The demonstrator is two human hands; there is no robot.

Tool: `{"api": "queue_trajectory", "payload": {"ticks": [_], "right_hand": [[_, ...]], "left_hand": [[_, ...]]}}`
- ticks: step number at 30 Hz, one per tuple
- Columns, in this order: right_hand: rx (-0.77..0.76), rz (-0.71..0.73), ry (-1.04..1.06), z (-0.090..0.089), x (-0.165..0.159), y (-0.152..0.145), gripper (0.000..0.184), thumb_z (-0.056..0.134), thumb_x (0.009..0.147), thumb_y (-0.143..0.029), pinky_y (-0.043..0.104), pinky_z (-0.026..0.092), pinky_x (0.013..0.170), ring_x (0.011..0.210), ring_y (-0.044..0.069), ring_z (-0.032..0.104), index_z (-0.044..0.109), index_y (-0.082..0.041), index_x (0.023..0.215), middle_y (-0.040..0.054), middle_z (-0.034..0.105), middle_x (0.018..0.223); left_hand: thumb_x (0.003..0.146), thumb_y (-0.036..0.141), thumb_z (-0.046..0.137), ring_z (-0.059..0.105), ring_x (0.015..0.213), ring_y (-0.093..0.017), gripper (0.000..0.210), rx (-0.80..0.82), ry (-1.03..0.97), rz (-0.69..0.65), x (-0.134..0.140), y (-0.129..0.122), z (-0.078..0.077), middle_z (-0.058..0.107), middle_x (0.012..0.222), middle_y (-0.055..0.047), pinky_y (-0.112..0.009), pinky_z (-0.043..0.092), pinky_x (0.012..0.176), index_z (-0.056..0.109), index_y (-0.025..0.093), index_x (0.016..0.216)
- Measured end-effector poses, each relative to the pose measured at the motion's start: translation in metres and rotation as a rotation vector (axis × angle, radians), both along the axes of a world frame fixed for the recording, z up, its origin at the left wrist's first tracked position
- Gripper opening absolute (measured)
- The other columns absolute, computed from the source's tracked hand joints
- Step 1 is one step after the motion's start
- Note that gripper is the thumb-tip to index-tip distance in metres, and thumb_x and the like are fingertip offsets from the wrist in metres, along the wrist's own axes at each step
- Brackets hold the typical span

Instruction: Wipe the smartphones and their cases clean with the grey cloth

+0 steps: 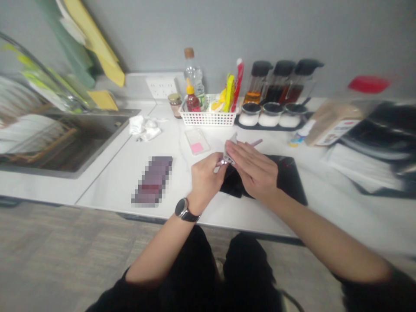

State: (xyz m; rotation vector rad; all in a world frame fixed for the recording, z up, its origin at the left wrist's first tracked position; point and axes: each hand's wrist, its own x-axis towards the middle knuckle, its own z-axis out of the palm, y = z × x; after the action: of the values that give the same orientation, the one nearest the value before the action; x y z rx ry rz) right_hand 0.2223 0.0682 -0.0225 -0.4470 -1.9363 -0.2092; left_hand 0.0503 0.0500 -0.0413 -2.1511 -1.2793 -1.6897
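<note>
My left hand (208,177), with a watch on its wrist, is closed around one end of a slim lilac phone (256,142), seen almost edge-on above the counter. My right hand (258,169) lies over the phone, fingers together, pressing a folded grey-white cloth or wipe (230,149) against it. The fingers hide most of the phone. Under both hands is a flat black glassy panel (292,177). Just beyond the left hand lies a clear phone case (200,138) with a pink square inside. A pixelated purple oblong (152,180) rests to the left.
Crumpled white tissues (146,128) lie near the sink (107,143). Along the wall stand a white basket (208,118) of bottles, a black rack (266,126) of seasoning jars and a large red-lidded jar (341,117). The counter's front edge is close to my body.
</note>
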Motion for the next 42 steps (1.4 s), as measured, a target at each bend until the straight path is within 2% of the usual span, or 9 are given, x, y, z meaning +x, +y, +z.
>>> {"api": "queue_trajectory", "payload": {"ticks": [3,8,10,16,20,24,31,37,42], "right_hand": [[0.036,0.012,-0.046,0.001,0.005,0.003,0.063,0.058,0.106,-0.008,0.043,0.06,0.118,0.136,0.023,0.071,0.049,-0.029,0.165,0.0054,0.07,0.148],[-0.07,-0.135,-0.027,-0.004,0.027,0.021,0.044,0.06,0.107,-0.02,0.049,0.061,0.117,0.134,0.028,0.072,0.068,-0.031,0.149,0.0018,0.075,0.141],[-0.046,-0.115,0.007,-0.005,0.024,0.019,0.05,0.06,0.107,-0.017,0.05,0.062,0.117,0.136,0.028,0.071,0.063,-0.03,0.154,0.0029,0.073,0.144],[0.063,0.06,-0.05,-0.005,0.003,0.001,0.074,0.062,0.101,-0.007,0.043,0.061,0.118,0.138,0.025,0.069,0.041,-0.028,0.169,0.0057,0.065,0.152],[-0.003,-0.008,-0.006,-0.009,0.026,0.023,0.064,0.062,0.103,-0.011,0.046,0.059,0.12,0.136,0.027,0.07,0.051,-0.032,0.164,0.0028,0.068,0.151],[-0.076,-0.095,0.101,-0.016,0.035,0.032,0.05,0.057,0.107,-0.017,0.049,0.058,0.12,0.133,0.028,0.073,0.062,-0.029,0.156,0.004,0.072,0.147],[0.009,0.04,-0.012,-0.013,0.011,0.008,0.061,0.06,0.104,-0.015,0.046,0.064,0.113,0.13,0.025,0.074,0.054,-0.037,0.161,0.0,0.071,0.146],[-0.025,-0.062,0.031,-0.014,0.028,0.024,0.057,0.059,0.104,-0.013,0.046,0.064,0.115,0.129,0.026,0.075,0.058,-0.033,0.158,-0.0001,0.072,0.145],[0.011,0.072,0.005,-0.008,0.014,0.01,0.055,0.065,0.102,-0.014,0.041,0.067,0.108,0.122,0.023,0.079,0.063,-0.036,0.153,-0.0023,0.075,0.14]], "left_hand": [[0.094,0.011,0.072,0.071,0.065,-0.013,0.011,0.014,0.032,0.024,-0.001,-0.001,-0.001,0.073,0.072,0.002,-0.023,0.051,0.063,0.068,0.02,0.089],[0.099,0.02,0.074,0.08,0.088,-0.015,0.012,-0.052,-0.024,-0.037,-0.001,-0.003,0.003,0.084,0.1,-0.002,-0.023,0.058,0.08,0.077,0.023,0.11],[0.1,0.022,0.073,0.08,0.088,-0.015,0.012,-0.074,-0.017,-0.03,-0.001,-0.003,0.003,0.085,0.101,-0.003,-0.024,0.059,0.08,0.077,0.023,0.111],[0.093,0.009,0.063,0.069,0.063,-0.015,0.015,0.026,0.097,0.059,-0.001,0.0,-0.004,0.073,0.07,0.0,-0.025,0.052,0.061,0.069,0.02,0.084],[0.095,0.009,0.07,0.08,0.086,-0.016,0.021,0.006,0.039,0.004,-0.003,-0.003,-0.001,0.084,0.098,-0.003,-0.025,0.059,0.078,0.076,0.022,0.11],[0.095,0.008,0.069,0.081,0.095,-0.018,0.027,0.043,0.039,0.005,-0.004,-0.006,0.0,0.085,0.108,-0.004,-0.028,0.062,0.085,0.077,0.022,0.117],[0.089,0.002,0.062,0.075,0.074,-0.016,0.022,0.066,0.131,0.045,-0.003,-0.004,-0.001,0.079,0.082,-0.001,-0.026,0.055,0.069,0.071,0.02,0.097],[0.096,0.006,0.066,0.079,0.087,-0.016,0.029,0.03,0.087,-0.002,-0.002,-0.004,0.0,0.085,0.104,-0.003,-0.026,0.059,0.078,0.075,0.022,0.117],[0.094,0.008,0.068,0.07,0.068,-0.014,0.014,0.041,0.114,0.022,-0.003,-0.001,0.0,0.076,0.076,0.0,-0.025,0.051,0.063,0.071,0.02,0.089]]}}
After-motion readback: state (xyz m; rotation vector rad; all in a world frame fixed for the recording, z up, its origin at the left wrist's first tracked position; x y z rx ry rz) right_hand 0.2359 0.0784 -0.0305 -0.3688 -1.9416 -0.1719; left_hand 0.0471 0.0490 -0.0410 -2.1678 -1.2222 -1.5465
